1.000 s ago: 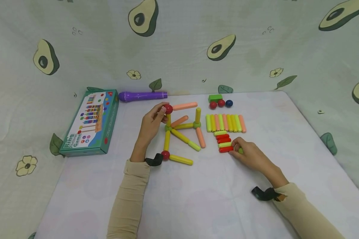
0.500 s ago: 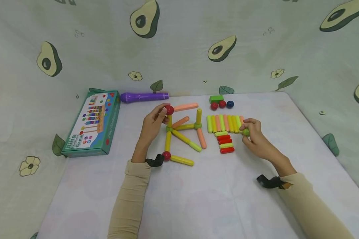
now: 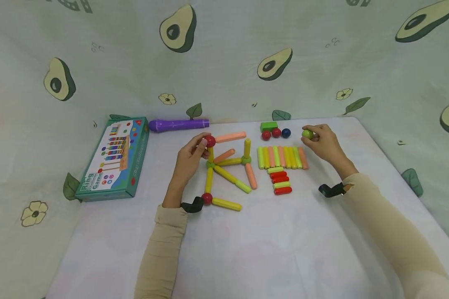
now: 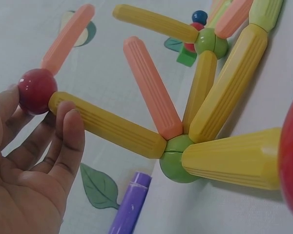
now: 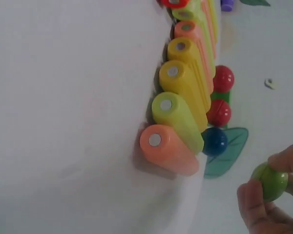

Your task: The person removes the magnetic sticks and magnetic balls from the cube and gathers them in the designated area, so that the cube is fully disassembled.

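Observation:
My left hand pinches a red ball at the top of a standing yellow magnetic rod. An orange rod sticks out from that ball to the right. Below, a green ball joins several rods, one leading to another green ball with an upright yellow rod. A second red ball with a yellow rod lies nearest me. Between thumb and fingers of my right hand is a loose green ball, raised beyond the right end of the rod row.
Several long rods lie side by side, with short red and lime rods below. Behind them are two red balls, a blue ball and a green block. A purple toy microphone and game box lie left.
My right hand has carried the green ball from beside the short rods, past the right end of the row, to the back. My left hand keeps its hold on the red ball.

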The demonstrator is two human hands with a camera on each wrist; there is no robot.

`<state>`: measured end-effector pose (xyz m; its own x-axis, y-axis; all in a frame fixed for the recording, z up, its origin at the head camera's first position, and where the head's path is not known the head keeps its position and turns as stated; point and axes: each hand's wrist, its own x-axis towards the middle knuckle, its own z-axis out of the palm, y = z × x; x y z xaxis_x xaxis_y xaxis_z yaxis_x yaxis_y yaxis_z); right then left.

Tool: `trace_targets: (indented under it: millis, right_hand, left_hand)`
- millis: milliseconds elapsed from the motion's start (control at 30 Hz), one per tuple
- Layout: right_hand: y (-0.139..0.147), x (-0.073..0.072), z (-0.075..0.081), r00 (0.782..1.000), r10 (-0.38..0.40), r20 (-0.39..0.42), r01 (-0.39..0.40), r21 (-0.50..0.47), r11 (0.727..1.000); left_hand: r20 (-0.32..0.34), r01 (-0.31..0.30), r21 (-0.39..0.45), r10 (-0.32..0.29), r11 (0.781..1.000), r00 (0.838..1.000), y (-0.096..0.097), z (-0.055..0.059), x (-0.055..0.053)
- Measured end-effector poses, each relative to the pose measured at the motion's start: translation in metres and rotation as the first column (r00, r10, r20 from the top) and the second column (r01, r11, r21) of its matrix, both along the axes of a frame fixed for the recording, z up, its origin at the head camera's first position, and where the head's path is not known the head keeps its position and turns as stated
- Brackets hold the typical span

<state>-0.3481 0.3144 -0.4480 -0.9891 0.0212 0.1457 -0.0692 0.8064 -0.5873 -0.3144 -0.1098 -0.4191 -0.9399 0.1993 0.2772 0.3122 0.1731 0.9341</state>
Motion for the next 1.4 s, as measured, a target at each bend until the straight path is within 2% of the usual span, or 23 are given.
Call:
trace_targets:
  millis: [233,400,667,833,933,1067,1233,1333,1400]
  right_hand:
    - [0.001,-0.033,-0.008,0.998,-0.018,0.068,0.017,0.013,1.000]
    - [0.001,-0.052,-0.014,0.995,-0.001,0.096,-0.005,0.056,0.998]
    - [0.001,-0.064,-0.025,0.986,-0.012,0.164,0.000,0.073,0.997]
    - [-0.001,-0.065,-0.025,0.989,-0.017,0.147,0.001,0.108,0.994]
    - [-0.005,-0.057,-0.020,0.995,-0.031,0.096,0.019,0.125,0.992]
    - [-0.021,-0.032,-0.009,1.000,0.002,0.015,-0.003,0.124,0.992]
    - [-0.062,0.011,0.002,0.986,0.160,-0.052,-0.152,0.129,0.980]
    - [-0.093,0.031,0.002,0.958,0.283,-0.046,-0.275,0.139,0.951]
    - [-0.112,0.038,-0.001,0.936,0.352,-0.019,-0.346,0.148,0.927]
  left_hand:
    - [-0.004,0.010,-0.011,-0.010,1.000,1.000,-0.002,-0.001,-0.001]
    - [-0.008,0.005,0.003,-0.005,1.000,1.000,-0.002,0.000,-0.001]
    - [0.014,-0.003,-0.016,0.003,1.000,1.000,0.000,0.000,0.001]
    - [0.005,-0.005,-0.020,0.005,1.000,1.000,-0.001,0.000,0.000]
    - [-0.015,0.007,-0.010,-0.007,1.000,1.000,-0.002,0.000,-0.001]
    - [-0.020,0.012,-0.005,-0.012,1.000,1.000,0.000,0.000,-0.002]
    - [-0.007,0.006,-0.015,-0.006,1.000,1.000,0.002,0.001,-0.003]
    - [-0.011,-0.004,-0.021,0.004,1.000,1.000,0.001,0.001,-0.003]
    - [-0.012,-0.008,-0.021,0.008,1.000,1.000,0.000,-0.001,-0.002]
